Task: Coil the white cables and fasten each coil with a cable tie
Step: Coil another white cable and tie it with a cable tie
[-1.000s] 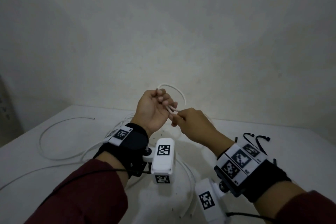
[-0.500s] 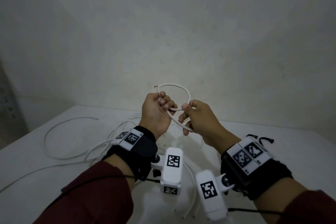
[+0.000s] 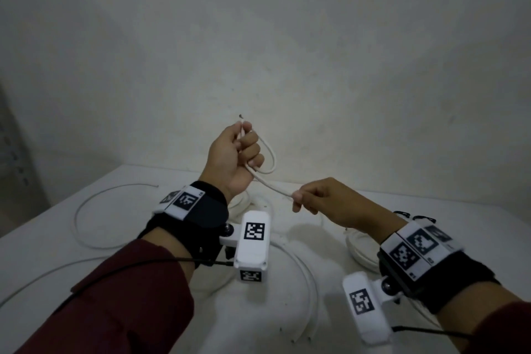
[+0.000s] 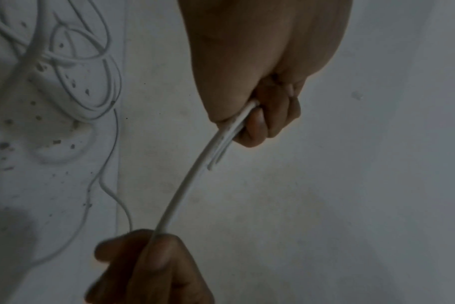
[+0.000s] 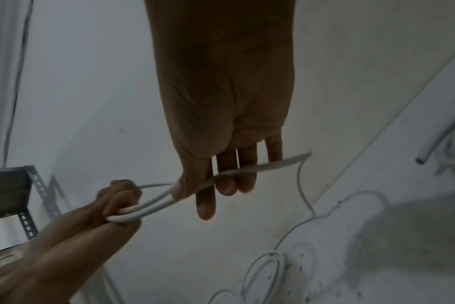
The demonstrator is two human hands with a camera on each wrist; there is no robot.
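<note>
My left hand is raised above the table and grips a small loop of white cable, with the cable's bare end sticking up past the thumb. From that fist the cable runs down and right to my right hand, which pinches it between thumb and fingers. The left wrist view shows two strands leaving the left fist. In the right wrist view the loop sits in the left fist. Black cable ties lie on the table behind my right wrist.
More white cable lies in loose loops on the white table at the left, and other strands curve between my forearms. A white coil rests under my right forearm. A metal shelf frame stands at the left. A plain wall is close behind.
My right hand has slid down and to the right along the cable, away from the left hand. The loop in my left hand has become smaller and narrower.
</note>
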